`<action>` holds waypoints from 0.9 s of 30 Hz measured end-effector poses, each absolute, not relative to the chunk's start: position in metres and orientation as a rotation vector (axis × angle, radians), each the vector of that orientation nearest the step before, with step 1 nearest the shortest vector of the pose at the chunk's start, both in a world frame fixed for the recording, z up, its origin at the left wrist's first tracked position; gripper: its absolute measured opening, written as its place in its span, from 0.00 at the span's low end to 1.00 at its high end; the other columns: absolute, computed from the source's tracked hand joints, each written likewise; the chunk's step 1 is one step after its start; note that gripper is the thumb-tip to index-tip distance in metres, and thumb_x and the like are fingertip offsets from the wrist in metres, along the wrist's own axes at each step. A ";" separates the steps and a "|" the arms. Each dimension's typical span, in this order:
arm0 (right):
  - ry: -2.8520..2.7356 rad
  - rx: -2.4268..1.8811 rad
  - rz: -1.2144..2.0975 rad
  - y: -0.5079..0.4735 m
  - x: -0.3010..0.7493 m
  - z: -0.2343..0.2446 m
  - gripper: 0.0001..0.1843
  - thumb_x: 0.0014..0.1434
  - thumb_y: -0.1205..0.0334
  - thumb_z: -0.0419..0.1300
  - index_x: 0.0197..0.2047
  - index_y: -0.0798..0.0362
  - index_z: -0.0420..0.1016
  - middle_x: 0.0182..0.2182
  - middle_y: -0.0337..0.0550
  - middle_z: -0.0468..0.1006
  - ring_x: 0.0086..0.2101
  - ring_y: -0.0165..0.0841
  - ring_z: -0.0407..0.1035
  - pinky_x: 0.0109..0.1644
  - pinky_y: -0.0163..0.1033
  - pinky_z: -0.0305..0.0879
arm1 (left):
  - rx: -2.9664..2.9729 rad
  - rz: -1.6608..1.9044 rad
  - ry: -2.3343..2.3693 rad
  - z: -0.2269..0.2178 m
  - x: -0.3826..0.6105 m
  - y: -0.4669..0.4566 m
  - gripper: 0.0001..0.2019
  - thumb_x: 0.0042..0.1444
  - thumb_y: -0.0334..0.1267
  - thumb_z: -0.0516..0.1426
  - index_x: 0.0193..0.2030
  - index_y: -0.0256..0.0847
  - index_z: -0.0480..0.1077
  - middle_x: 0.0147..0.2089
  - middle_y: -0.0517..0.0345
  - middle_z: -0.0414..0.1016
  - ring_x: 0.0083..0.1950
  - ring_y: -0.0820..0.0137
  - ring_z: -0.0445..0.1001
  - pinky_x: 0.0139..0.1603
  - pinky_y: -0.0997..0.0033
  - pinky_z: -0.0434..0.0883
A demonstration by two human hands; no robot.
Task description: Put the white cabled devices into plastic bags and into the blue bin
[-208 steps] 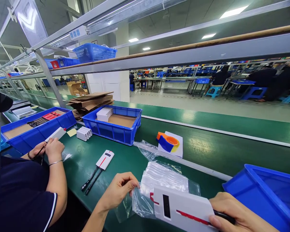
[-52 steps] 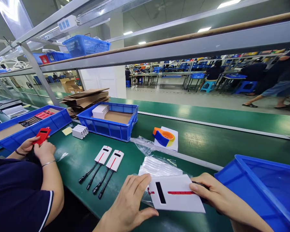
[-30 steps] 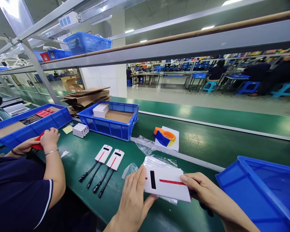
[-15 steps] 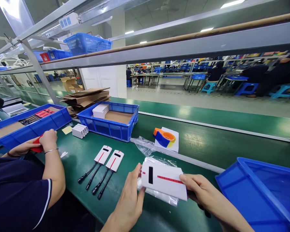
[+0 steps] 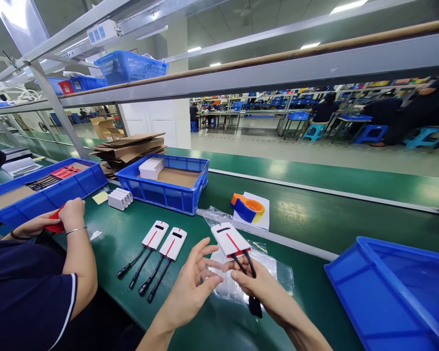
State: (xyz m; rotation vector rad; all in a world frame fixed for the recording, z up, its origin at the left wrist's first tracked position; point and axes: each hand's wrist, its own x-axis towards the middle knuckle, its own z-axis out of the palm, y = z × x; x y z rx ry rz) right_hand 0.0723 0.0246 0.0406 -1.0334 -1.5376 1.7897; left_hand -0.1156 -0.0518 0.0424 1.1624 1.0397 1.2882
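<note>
My right hand [image 5: 265,287] grips a flat white device with a red stripe, a dark window and two black cables [image 5: 223,237], near the point where the cables leave its red end. Beside it my left hand [image 5: 190,287] is open, fingers spread and holding nothing. Clear plastic bags [image 5: 280,275] lie on the bench under the held device. To the left, two similar devices rest side by side, the first white device [image 5: 154,235] and the second white device [image 5: 173,244], their black cables pointing toward me.
A blue tray [image 5: 164,197] holds white parts; more white parts [image 5: 120,199] sit beside it. An orange and blue tape dispenser [image 5: 249,208] lies on white paper. A tilted blue bin [image 5: 388,292] stands right. At left, a co-worker's hand [image 5: 73,214] holds something red.
The white device has turned from lying crosswise to pointing away, its cables now showing. My left hand has let go of it; my right hand has shifted left to its cable end.
</note>
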 end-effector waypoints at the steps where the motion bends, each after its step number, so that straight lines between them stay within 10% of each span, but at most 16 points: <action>1: -1.556 -0.998 1.827 0.022 0.070 0.041 0.33 0.47 0.32 0.72 0.37 0.54 0.74 0.24 0.30 0.64 0.23 0.26 0.47 0.26 0.36 0.43 | 1.164 1.312 1.046 0.041 -0.115 -0.051 0.34 0.64 0.41 0.64 0.73 0.52 0.54 0.71 0.43 0.62 0.58 0.59 0.73 0.53 0.59 0.74; 8: -1.529 -0.993 1.739 0.014 0.070 0.043 0.27 0.58 0.34 0.67 0.34 0.50 0.66 0.24 0.28 0.59 0.24 0.27 0.49 0.28 0.35 0.46 | 0.995 1.506 1.118 0.017 -0.105 -0.052 0.35 0.59 0.57 0.66 0.66 0.45 0.63 0.65 0.41 0.70 0.60 0.56 0.74 0.60 0.56 0.72; 14: -1.502 -1.034 1.623 0.013 0.068 0.038 0.23 0.58 0.40 0.70 0.35 0.53 0.75 0.25 0.32 0.64 0.23 0.27 0.50 0.26 0.36 0.46 | 0.857 1.517 1.280 0.014 -0.105 -0.056 0.22 0.60 0.59 0.63 0.36 0.39 0.73 0.33 0.56 0.76 0.39 0.66 0.74 0.48 0.66 0.70; 22: -1.292 -0.828 1.378 0.028 0.093 0.040 0.26 0.63 0.33 0.60 0.35 0.49 0.76 0.28 0.38 0.70 0.24 0.30 0.54 0.28 0.40 0.58 | 1.180 1.224 1.165 0.039 -0.152 -0.058 0.19 0.64 0.53 0.62 0.32 0.38 0.73 0.30 0.59 0.73 0.35 0.69 0.71 0.42 0.70 0.69; 27: -1.395 -0.866 1.601 0.027 0.091 0.048 0.24 0.63 0.39 0.65 0.52 0.49 0.76 0.25 0.31 0.65 0.21 0.25 0.49 0.24 0.34 0.48 | 1.309 1.003 1.090 0.052 -0.160 -0.059 0.17 0.66 0.48 0.60 0.32 0.37 0.75 0.31 0.57 0.75 0.35 0.68 0.74 0.41 0.69 0.71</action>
